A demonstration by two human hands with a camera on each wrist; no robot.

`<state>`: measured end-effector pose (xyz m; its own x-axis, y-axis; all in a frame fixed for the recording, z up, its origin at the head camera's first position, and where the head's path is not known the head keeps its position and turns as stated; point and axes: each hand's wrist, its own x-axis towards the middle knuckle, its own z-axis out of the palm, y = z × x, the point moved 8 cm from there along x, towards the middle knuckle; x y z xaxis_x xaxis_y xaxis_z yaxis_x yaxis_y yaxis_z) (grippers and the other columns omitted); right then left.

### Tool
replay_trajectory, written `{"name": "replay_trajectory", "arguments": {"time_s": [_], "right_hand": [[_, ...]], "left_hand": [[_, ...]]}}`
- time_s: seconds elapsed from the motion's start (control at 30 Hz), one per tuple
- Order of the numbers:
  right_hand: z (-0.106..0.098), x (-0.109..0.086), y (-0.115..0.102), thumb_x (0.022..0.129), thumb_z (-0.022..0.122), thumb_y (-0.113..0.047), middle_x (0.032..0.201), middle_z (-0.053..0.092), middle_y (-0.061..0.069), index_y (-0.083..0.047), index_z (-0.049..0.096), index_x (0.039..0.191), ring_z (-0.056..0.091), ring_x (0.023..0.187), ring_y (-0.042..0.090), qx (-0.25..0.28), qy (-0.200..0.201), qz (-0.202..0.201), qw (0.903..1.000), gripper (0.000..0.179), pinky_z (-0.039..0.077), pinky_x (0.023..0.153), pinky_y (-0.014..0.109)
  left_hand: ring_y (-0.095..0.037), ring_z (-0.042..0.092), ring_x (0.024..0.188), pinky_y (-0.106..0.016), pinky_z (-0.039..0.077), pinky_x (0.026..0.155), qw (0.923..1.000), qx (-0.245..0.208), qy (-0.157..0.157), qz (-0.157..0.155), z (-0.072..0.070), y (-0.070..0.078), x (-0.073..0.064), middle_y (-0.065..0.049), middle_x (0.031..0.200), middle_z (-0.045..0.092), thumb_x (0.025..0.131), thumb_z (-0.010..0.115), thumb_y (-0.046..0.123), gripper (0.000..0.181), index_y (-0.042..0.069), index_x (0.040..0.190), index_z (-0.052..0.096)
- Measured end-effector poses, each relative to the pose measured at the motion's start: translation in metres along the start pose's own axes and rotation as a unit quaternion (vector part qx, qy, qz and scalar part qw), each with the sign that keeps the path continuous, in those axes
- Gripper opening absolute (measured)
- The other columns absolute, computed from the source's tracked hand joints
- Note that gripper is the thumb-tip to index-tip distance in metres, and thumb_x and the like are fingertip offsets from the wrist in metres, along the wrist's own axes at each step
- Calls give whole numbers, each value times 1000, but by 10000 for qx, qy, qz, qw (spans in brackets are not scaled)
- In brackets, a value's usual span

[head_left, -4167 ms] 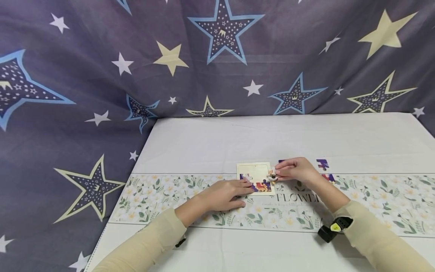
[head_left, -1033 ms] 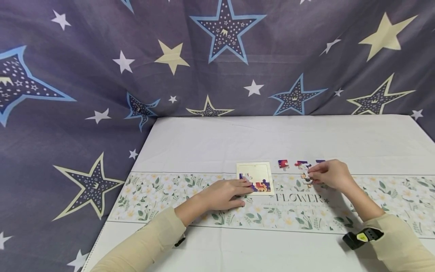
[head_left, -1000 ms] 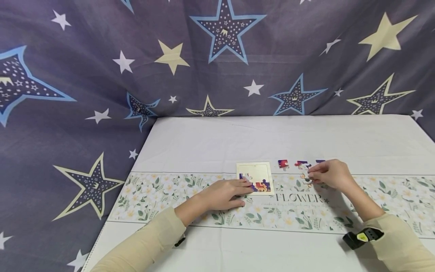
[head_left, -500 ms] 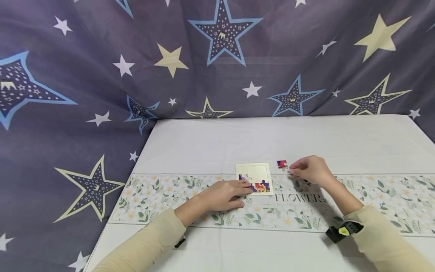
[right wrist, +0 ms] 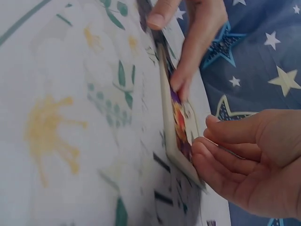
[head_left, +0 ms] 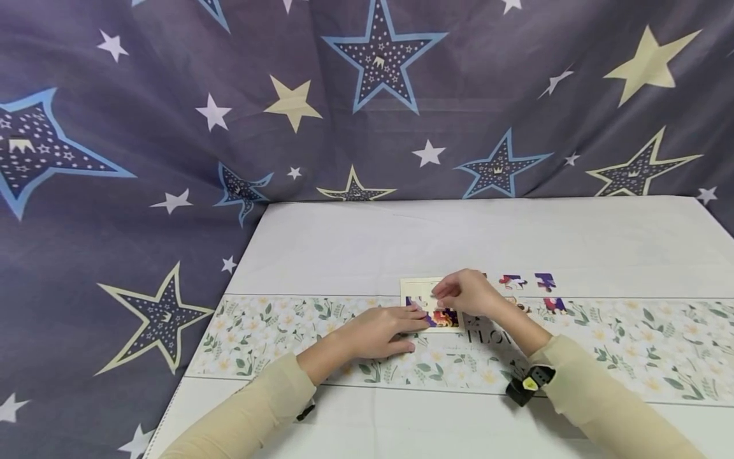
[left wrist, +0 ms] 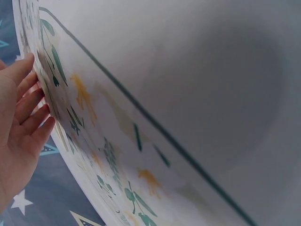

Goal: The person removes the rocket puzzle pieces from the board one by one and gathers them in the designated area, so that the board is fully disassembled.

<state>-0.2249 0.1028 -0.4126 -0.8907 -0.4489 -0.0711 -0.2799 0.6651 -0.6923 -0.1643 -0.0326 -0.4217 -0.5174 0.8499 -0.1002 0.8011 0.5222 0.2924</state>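
A shallow square puzzle tray [head_left: 408, 285] lies on the tablecloth, its lower part filled with purple, red and orange jigsaw pieces [head_left: 443, 319]. My left hand [head_left: 378, 333] rests flat with its fingertips over the tray's lower left, hiding part of the pieces. Over the middle of the tray hovers my right hand [head_left: 467, 293], thumb and fingertips drawn together. In the right wrist view a thin dark edge shows among the fingers of the right hand [right wrist: 254, 160]; I cannot tell whether it is a pinched piece. The left wrist view shows only the left hand [left wrist: 21, 117] with extended fingers.
Loose jigsaw pieces lie right of the tray: a purple, red and white one [head_left: 512, 281], a purple one [head_left: 545, 281], a red and purple one [head_left: 554, 305] and a brownish one [head_left: 520, 306] beside the right forearm. A starry curtain [head_left: 275, 146] hangs behind the table.
My right hand put the white and brown piece down among the loose ones, then moved left from there to over the tray. The left hand stayed on the tray.
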Motion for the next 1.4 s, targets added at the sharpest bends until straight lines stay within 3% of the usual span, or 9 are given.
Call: {"name": "replay_trajectory", "arguments": {"time_s": [0.17,0.4,0.67,1.0,1.4], "right_hand": [[14,10,-10,83,72,-3,89,73,9,-1,73,101,69,78,16,70,-210,-196,9996,18,58,72,29],[21,17,-14,81,71,1,81,71,5,-3,75,97,63,72,9,27,-228,-88,9997,17,55,67,23],[20,18,-14,80,72,2,77,69,5,-2,75,96,60,67,7,-6,-220,-161,9996,16,52,62,19],[20,19,-14,80,72,2,75,68,5,-2,75,95,60,66,7,49,-243,-241,9994,16,51,61,18],[19,20,-14,80,71,1,74,67,4,-2,75,95,59,65,6,1,-332,-345,9989,15,50,61,18]], "left_hand": [[-17,38,143,-36,40,113,10000,-19,-37,-28,0,-1,0,-2,151,43,97,55,37,48,19,142,50],[-17,39,142,-36,43,111,9999,134,-54,-9,-1,2,0,-3,151,44,98,54,38,47,20,141,50],[-17,38,143,-36,44,110,9988,437,-208,-3,-1,5,1,-1,152,42,97,54,41,50,20,143,49],[-17,30,147,-35,42,112,9981,413,-438,-159,1,6,-3,0,157,33,97,51,46,58,20,147,41],[-19,33,146,-38,44,111,9980,393,-457,-203,0,5,-13,-2,158,32,97,53,45,59,18,148,40]]}}
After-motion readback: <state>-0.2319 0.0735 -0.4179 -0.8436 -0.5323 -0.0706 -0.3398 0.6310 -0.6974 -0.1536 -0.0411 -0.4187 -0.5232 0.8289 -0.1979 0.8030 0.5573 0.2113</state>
